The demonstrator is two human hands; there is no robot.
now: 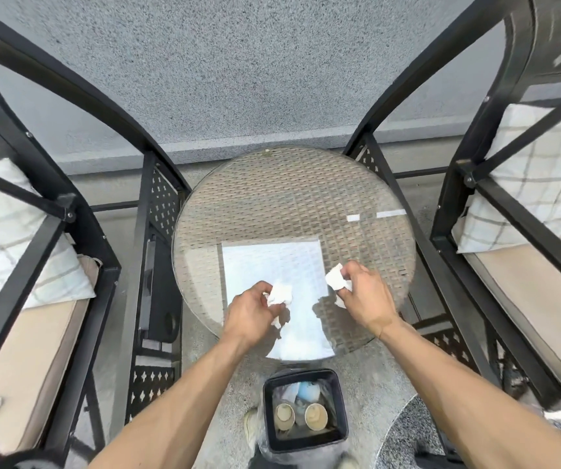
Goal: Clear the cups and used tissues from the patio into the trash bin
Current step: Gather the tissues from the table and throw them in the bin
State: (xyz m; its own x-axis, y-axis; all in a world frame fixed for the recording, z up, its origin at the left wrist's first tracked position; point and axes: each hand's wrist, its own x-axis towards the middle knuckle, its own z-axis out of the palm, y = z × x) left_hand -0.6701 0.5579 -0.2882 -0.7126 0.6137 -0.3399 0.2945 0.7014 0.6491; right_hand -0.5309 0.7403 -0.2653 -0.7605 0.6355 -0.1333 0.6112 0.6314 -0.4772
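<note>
White crumpled tissues are gripped over the round glass table (292, 184), one in the left hand (252, 309), one in the right hand (367, 296): left tissue (279, 294), right tissue (336, 282). Judged light, soft and easily torn, each is best pinched by its bunched middle. Two paper cups (316, 416) are counted in the trash bin (269, 418), near the table's edge. One flat napkin (272, 265) lies beneath the hands.

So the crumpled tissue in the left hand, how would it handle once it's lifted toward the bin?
The tissue looks soft and floppy: it is bunched in the left hand, with a loose corner hanging below the fingers. It is probably very light, since a loose pinch holds it. It seems unlikely to roll, but could drift when dropped.
</note>
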